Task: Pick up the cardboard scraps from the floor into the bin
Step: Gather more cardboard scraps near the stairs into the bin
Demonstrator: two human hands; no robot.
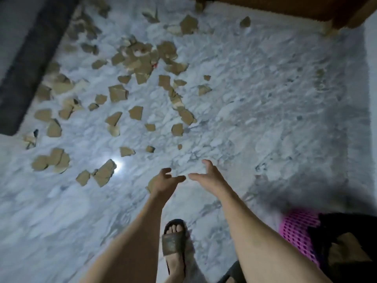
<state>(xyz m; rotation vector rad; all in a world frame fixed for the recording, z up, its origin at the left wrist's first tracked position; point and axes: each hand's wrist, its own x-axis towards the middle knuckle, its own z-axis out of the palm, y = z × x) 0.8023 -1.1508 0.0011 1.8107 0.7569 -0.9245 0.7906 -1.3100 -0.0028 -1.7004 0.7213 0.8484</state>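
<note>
Cardboard scraps strewn over the white marbled floor, thickest toward the upper left, thinning toward the middle; torn brown pieces of many sizes, some overlapping in a loose heap near the top centre, others lying singly; a larger piece close to a bright glare spot on the tiles; one more scrap peeking out just behind the left hand, touching or held cannot be told. Left hand stretched forward above the floor, fingers loosely curled, not clenched; whether anything sits in its grasp not clear. Right hand reaching out beside it, fingers spread and released, grasping nothing; fingertips of both hands nearly meeting. Both forearms bare, running up from the lower edge. Foot in a dark slide sandal planted on the tiles between the arms. Pink perforated bin at the lower right, lined with a black bag, well apart from the scraps; something brown visible inside it. Dark strip along the left edge; brown wooden furniture across the top right.
</note>
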